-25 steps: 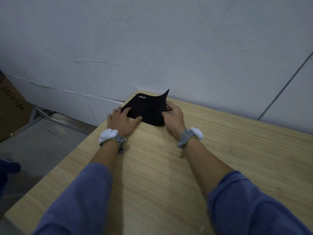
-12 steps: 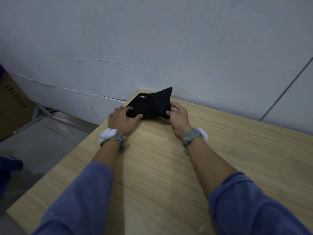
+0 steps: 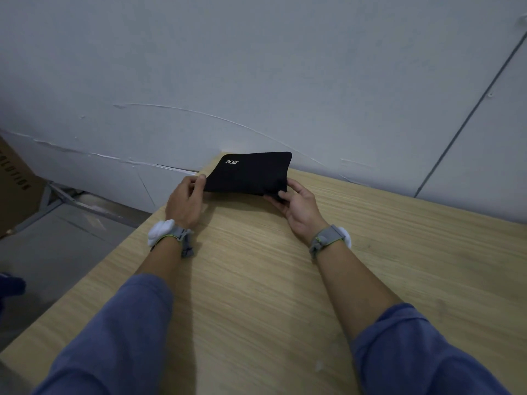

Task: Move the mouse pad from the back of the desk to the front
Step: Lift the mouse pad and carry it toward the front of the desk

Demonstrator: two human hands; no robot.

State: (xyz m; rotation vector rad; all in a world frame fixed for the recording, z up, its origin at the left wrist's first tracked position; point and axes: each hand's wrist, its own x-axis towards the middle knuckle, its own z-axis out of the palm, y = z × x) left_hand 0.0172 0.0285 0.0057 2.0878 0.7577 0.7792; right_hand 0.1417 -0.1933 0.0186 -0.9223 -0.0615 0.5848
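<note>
Pad (image 3: 251,173), black with a white "acer" logo, sags between my hands at the counter's (image 3: 256,280) back edge: left hand (image 3: 185,203) pinches one corner, right hand (image 3: 296,205) grips the other.

Dim, bluish light all over, no glare anywhere. The wall (image 3: 256,67) reads flat grey and even. Soft shadows fall on the bench (image 3: 399,252) beneath both forearms, darkest beside the left sleeve (image 3: 114,337) (light seems to come from above and to the right). The black pad (image 3: 251,175) loses nearly all surface detail. Wide-angle bending curves the wall seam and bench edges toward the frame borders. Sleeves look slightly soft.
</note>
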